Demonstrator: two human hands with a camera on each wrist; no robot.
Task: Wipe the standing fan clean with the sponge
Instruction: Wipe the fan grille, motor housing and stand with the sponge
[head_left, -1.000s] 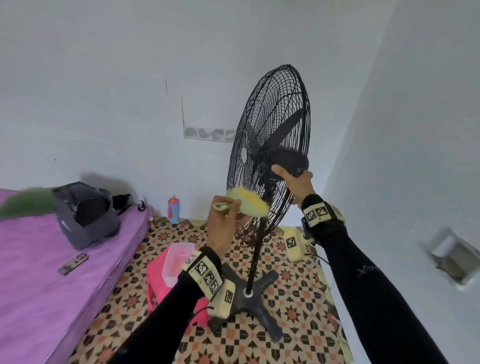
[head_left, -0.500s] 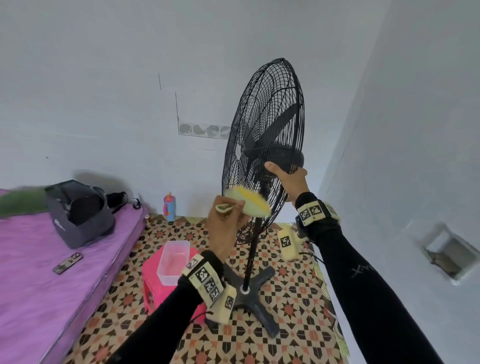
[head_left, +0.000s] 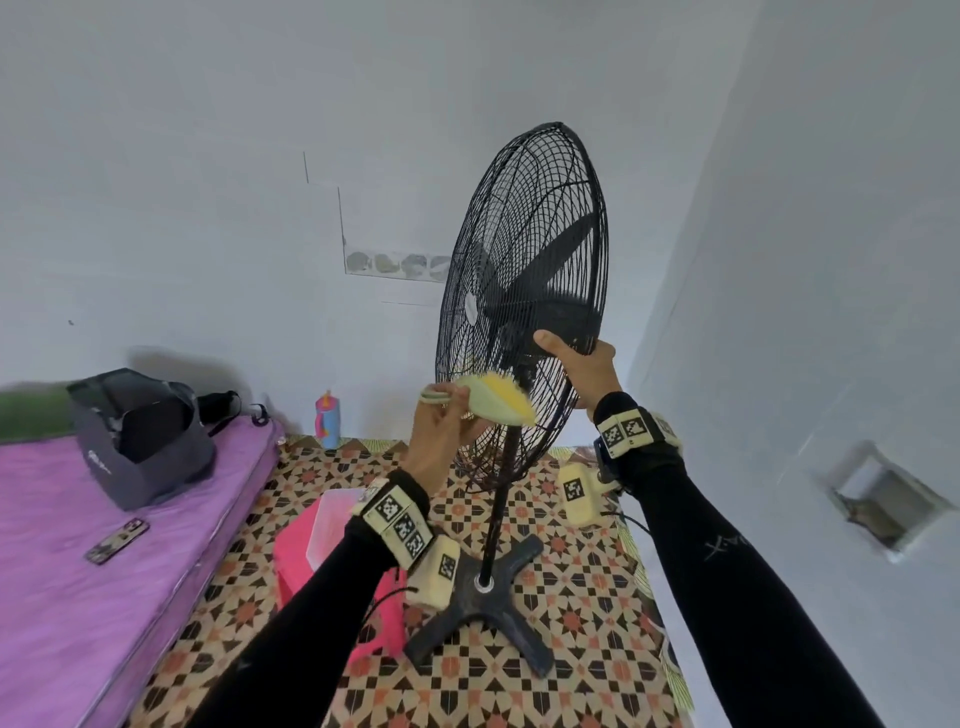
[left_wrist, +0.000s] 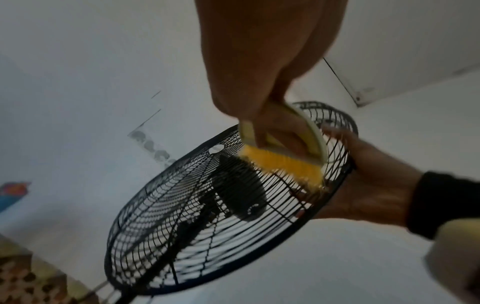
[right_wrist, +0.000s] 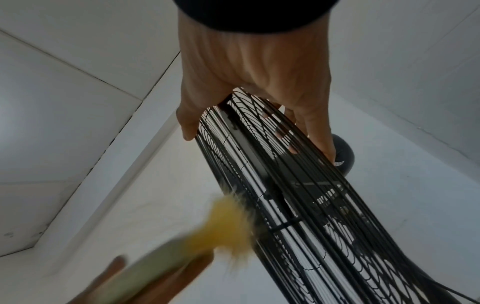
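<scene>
left hand: your left hand (head_left: 441, 441) has its fingers curled through the pale green handle of the brush-like sponge (head_left: 496, 402), gripping it just in front of the fan's grille.
sponge: its yellow bristles (left_wrist: 283, 164) touch the front wires of the cage, low on the side nearest you; in the right wrist view they are blurred against the wires (right_wrist: 228, 224).
right hand: your right hand (head_left: 584, 366) grips the lower rim of the cage, thumb on the front wires and fingers (right_wrist: 319, 131) wrapped round the back, reaching toward the motor housing.
standing fan: the black standing fan (head_left: 524, 291) stands upright on a thin pole, its cross-shaped base (head_left: 488, 613) flat on the patterned floor (head_left: 571, 675), close to the corner of two white walls.
wrists: black sleeves and marker-tagged bands (head_left: 397, 519) on both arms.
near the base: a pink stool (head_left: 296, 561) with a clear plastic tub (head_left: 330, 525) on it, just left of the fan's base.
bed: a purple-covered bed (head_left: 78, 571) along the left, carrying a dark bag (head_left: 137, 431) and a small flat device (head_left: 117, 540).
back wall: a blue and pink bottle (head_left: 327, 421) on the floor by the wall, beyond the bed's corner.
</scene>
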